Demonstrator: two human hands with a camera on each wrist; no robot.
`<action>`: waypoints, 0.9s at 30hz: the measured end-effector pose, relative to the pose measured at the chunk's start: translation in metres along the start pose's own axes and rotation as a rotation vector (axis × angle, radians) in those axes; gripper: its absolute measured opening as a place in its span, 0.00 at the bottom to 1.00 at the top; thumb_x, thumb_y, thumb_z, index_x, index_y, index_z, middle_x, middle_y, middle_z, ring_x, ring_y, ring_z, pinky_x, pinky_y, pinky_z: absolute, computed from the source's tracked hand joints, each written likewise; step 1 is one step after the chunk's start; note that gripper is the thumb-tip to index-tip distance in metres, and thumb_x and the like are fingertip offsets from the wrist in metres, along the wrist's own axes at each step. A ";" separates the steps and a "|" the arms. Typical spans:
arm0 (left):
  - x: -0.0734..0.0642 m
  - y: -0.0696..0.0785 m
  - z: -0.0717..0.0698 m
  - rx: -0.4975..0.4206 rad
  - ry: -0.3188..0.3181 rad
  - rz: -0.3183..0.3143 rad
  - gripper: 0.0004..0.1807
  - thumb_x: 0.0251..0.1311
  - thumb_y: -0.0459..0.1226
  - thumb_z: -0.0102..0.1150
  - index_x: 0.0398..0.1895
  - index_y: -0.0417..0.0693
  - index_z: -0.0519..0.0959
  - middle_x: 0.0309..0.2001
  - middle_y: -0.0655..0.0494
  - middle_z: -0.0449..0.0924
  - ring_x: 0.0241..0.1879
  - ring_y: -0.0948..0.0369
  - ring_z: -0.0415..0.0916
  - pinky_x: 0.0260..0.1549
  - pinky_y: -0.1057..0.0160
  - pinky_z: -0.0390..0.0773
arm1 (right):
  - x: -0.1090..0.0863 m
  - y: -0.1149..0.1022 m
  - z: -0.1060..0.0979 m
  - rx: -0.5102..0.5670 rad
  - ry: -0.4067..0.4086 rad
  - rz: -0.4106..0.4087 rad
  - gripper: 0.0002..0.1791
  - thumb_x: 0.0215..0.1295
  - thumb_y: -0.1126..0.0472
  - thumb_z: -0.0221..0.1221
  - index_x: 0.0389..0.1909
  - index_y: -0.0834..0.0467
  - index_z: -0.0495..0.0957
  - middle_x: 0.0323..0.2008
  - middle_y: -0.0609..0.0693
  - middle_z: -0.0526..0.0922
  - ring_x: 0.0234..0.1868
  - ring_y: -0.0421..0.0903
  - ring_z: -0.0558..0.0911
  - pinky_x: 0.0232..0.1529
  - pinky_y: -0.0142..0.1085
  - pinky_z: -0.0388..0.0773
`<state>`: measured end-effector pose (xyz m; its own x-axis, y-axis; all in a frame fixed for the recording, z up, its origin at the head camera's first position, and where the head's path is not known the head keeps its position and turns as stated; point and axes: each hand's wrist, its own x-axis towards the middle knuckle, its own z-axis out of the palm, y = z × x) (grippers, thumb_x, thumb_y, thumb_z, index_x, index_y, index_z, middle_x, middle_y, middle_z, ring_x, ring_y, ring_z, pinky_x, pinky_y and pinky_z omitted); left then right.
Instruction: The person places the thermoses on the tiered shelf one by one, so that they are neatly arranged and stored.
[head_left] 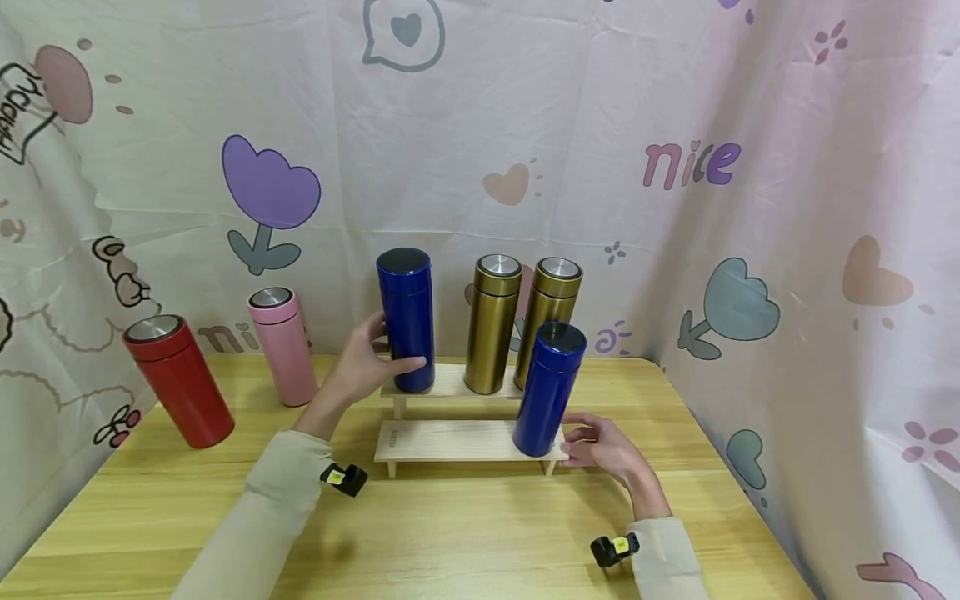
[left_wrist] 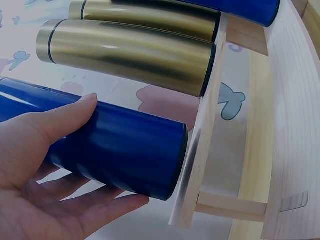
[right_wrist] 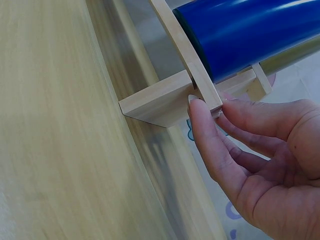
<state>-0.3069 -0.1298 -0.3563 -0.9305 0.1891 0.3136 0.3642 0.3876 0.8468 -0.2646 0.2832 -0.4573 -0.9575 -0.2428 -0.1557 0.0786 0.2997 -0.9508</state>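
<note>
My left hand (head_left: 362, 364) holds a blue thermos (head_left: 408, 321) at the left end of the upper tier of a wooden two-step stand (head_left: 457, 442). In the left wrist view its thumb lies along one side and the fingers along the other, with the black base close to the board. A pinch of my right hand (right_wrist: 270, 160) takes the right end of the lower board. Just beside it a second blue thermos (head_left: 550, 392) stands on that board. Two gold thermoses, one in the middle (head_left: 491, 337) and one at the right (head_left: 546, 304), stand on the upper tier.
On the wooden table (head_left: 435, 533), left of the stand, are a pink thermos (head_left: 285, 350) and a red thermos (head_left: 182, 383). A patterned curtain (head_left: 465, 108) hangs behind the table and along both sides.
</note>
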 end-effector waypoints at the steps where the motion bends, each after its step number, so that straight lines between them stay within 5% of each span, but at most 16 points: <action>1: 0.000 0.000 0.001 0.000 0.001 0.004 0.48 0.58 0.42 0.76 0.78 0.44 0.60 0.71 0.36 0.70 0.64 0.37 0.74 0.64 0.34 0.75 | 0.000 0.000 0.000 0.002 -0.001 0.000 0.32 0.68 0.70 0.63 0.71 0.71 0.65 0.46 0.60 0.79 0.38 0.46 0.86 0.49 0.46 0.89; 27: 0.005 -0.001 0.011 0.005 -0.013 0.008 0.48 0.56 0.42 0.78 0.77 0.44 0.61 0.69 0.35 0.72 0.63 0.36 0.76 0.63 0.33 0.76 | 0.000 0.001 0.001 0.014 0.018 0.012 0.33 0.67 0.71 0.63 0.71 0.70 0.65 0.46 0.61 0.79 0.38 0.46 0.86 0.48 0.44 0.89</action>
<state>-0.3117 -0.1189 -0.3602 -0.9268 0.2045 0.3149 0.3722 0.3905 0.8420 -0.2645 0.2825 -0.4586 -0.9614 -0.2224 -0.1620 0.0935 0.2897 -0.9525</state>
